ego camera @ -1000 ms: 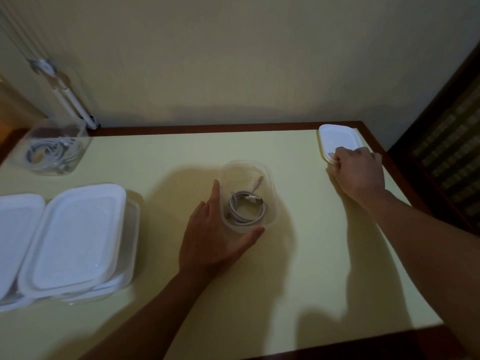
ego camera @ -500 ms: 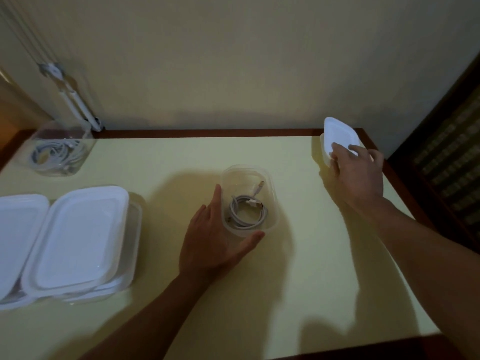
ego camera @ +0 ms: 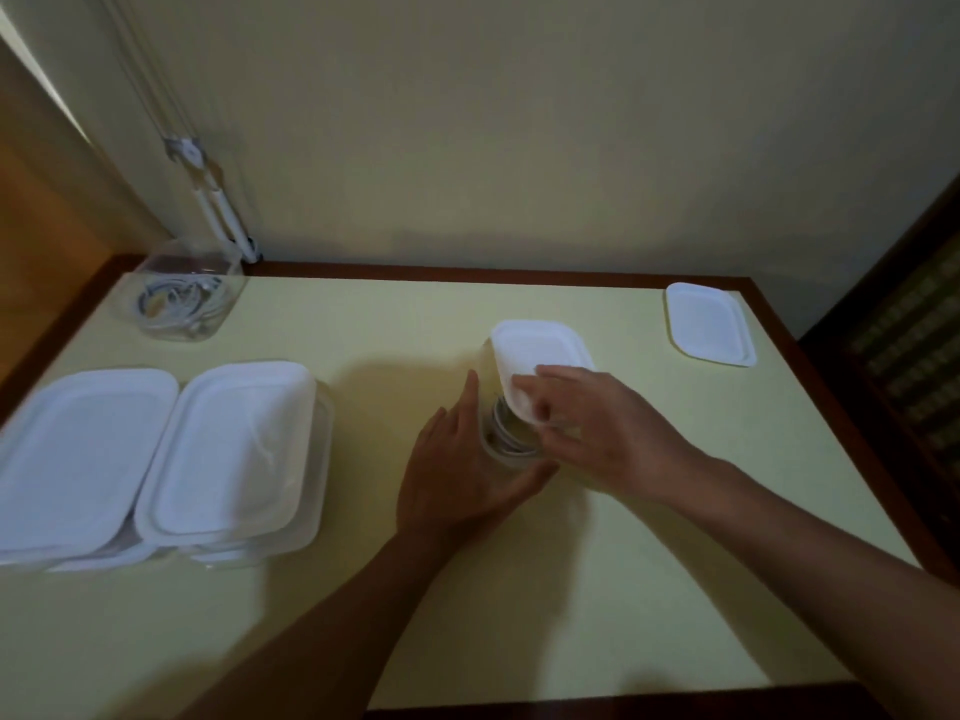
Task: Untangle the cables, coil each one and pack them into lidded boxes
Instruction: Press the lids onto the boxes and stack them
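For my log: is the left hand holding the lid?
No, the right hand pinches the white lid; the left hand braces the clear box.

Left hand (ego camera: 457,475) lies on the yellow table (ego camera: 675,563), fingers straight along the left side of a small clear box (ego camera: 501,452), thumb across its near side. A coiled cable (ego camera: 505,433) is partly visible inside. Right hand (ego camera: 608,433) pinches a white lid (ego camera: 535,361), held tilted over the box. A second lid (ego camera: 709,324) lies far right. Two lidded boxes (ego camera: 228,449) sit left; an open box of cables (ego camera: 182,298) stands far left.
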Available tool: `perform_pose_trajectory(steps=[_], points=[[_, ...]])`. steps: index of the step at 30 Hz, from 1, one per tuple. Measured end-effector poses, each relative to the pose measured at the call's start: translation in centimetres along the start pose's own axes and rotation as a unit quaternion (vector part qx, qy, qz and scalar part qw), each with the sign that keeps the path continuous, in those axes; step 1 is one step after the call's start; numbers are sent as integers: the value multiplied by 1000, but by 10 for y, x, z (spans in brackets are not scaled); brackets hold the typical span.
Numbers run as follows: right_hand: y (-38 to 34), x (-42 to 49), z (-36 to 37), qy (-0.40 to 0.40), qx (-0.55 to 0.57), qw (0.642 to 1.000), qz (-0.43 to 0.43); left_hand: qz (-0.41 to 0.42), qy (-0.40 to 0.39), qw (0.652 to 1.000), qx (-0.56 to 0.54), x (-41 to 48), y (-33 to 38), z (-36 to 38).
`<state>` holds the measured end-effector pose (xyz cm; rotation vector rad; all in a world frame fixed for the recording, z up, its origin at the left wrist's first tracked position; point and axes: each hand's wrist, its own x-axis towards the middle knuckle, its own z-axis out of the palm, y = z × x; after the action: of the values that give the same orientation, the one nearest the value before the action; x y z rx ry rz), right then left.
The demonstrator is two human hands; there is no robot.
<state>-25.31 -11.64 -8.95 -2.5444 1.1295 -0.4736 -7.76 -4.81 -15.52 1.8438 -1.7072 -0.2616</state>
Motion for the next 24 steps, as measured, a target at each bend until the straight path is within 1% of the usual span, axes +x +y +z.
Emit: perform_pose_trajectory(steps=[1, 3, 4, 6, 7, 8, 11, 13, 15, 19, 22, 24], points=[[-4, -1, 1, -14, 34, 999, 1, 5, 1, 1000, -12, 0, -1, 0], [-12, 1, 2, -29, 55, 998, 3, 17, 1, 999, -32, 1, -3, 1], [-15, 3, 3, -26, 56, 998, 13, 30, 7, 999, -34, 1, -4, 2], [-17, 12, 2, 14, 44, 999, 26, 55, 20, 998, -30, 2, -5, 2], [-13, 18, 2, 34, 15, 999, 31, 59, 24, 997, -35, 2, -5, 1], [-8, 24, 3, 32, -27, 998, 43, 60, 31, 997, -45, 2, -4, 0], [8, 37, 12, -45, -154, 982, 98, 63, 48, 994, -72, 1, -3, 0], [10, 39, 22, -91, -181, 973, 109, 62, 43, 994, -75, 1, -4, 1], [11, 35, 29, -107, -176, 973, 100, 56, 30, 995, -72, -1, -6, 3], [14, 32, 31, -112, -188, 971, 96, 25, -15, 997, -77, 0, -7, 1], [12, 33, 33, -113, -189, 971, 98, -11, -30, 992, -126, -1, -3, -4], [14, 33, 33, -113, -185, 972, 91, -51, -13, 985, -165, -1, -4, -5]])
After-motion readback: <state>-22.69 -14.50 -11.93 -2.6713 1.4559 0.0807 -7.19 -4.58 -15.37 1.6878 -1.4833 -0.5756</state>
